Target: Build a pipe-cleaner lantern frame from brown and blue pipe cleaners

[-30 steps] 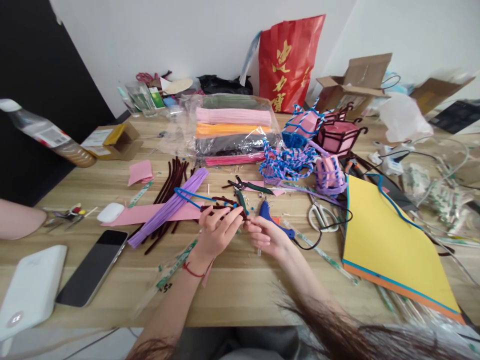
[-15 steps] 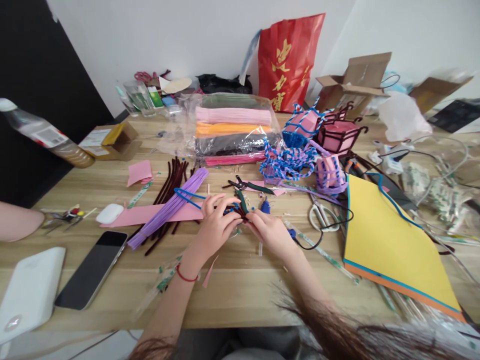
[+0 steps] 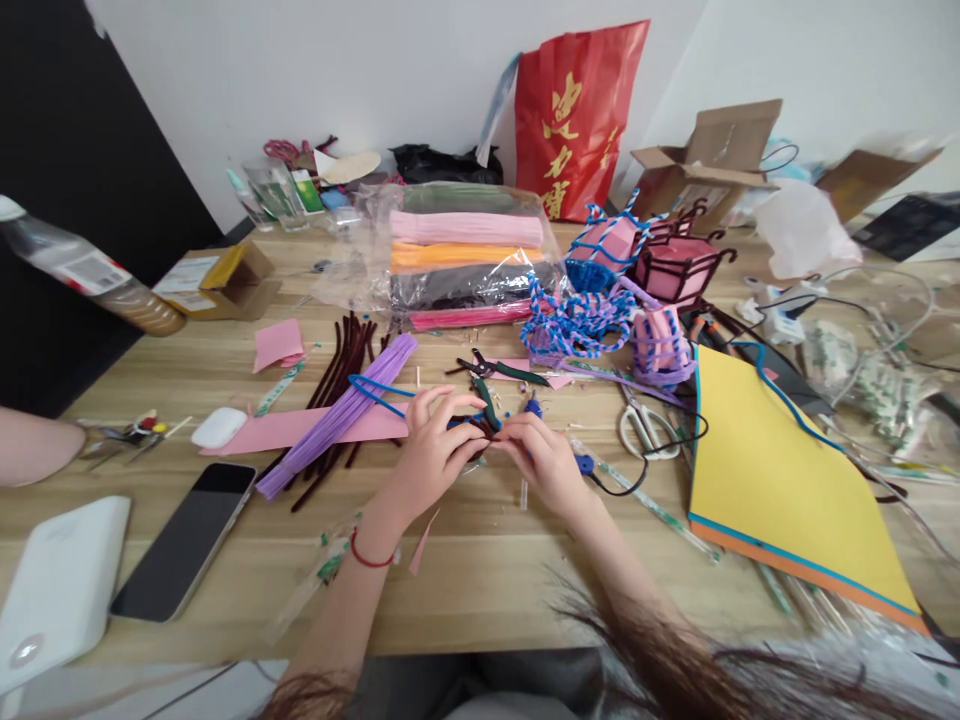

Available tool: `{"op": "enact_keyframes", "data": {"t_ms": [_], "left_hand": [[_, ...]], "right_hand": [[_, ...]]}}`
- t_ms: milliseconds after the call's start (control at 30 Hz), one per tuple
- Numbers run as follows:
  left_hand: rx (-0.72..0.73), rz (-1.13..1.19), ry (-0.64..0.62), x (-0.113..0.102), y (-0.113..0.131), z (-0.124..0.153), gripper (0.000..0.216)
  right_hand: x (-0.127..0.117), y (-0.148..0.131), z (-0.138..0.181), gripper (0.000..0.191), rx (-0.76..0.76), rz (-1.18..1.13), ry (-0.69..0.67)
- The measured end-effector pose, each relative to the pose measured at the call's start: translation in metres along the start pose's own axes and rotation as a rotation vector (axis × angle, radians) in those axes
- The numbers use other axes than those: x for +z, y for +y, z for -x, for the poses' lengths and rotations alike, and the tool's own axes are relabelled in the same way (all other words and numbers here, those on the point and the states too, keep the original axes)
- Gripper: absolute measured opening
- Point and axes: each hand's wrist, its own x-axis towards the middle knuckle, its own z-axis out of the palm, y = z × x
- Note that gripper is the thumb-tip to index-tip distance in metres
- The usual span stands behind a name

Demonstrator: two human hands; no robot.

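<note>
My left hand (image 3: 441, 448) is closed in a pinch on dark brown and blue pipe cleaners (image 3: 466, 421), mostly hidden by its fingers. My right hand (image 3: 546, 460) pinches at the same spot, its fingertips meeting the left ones; the bit between them is too small to make out. Just beyond the fingertips lie green-handled pliers (image 3: 487, 372). A blue glue gun (image 3: 533, 404) is partly covered by my right hand. To the left, a bundle of purple pipe cleaners (image 3: 337, 418) rests across dark brown pipe cleaners (image 3: 339, 368) and a pink strip (image 3: 296, 432), with a blue pipe cleaner loop (image 3: 375, 386) over it.
Finished-looking pink lanterns (image 3: 679, 268) and twisted blue pipe cleaners (image 3: 577, 325) stand back right. White scissors (image 3: 646, 430) and yellow sheets (image 3: 787, 470) lie right. A phone (image 3: 187, 540), a power bank (image 3: 64, 590) and another person's arm (image 3: 37, 447) are left. Bagged pipe cleaners (image 3: 465, 255) lie behind.
My right hand has shifted slightly, its fingers drawn up more closely at the pinch. My left hand stays nearly in place.
</note>
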Motion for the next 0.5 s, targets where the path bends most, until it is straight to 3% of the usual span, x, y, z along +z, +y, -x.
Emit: {"op": "enact_keyframes", "data": {"t_ms": [200, 500], "left_hand": [[0.058, -0.114, 0.108, 0.000, 0.005, 0.001, 0.019], [0.212, -0.365, 0.332, 0.015, 0.009, 0.002, 0.011]], "right_hand": [[0.005, -0.003, 0.000, 0.014, 0.086, -0.108, 0.071], [0.011, -0.007, -0.003, 0.016, 0.260, -0.209, 0.077]]}}
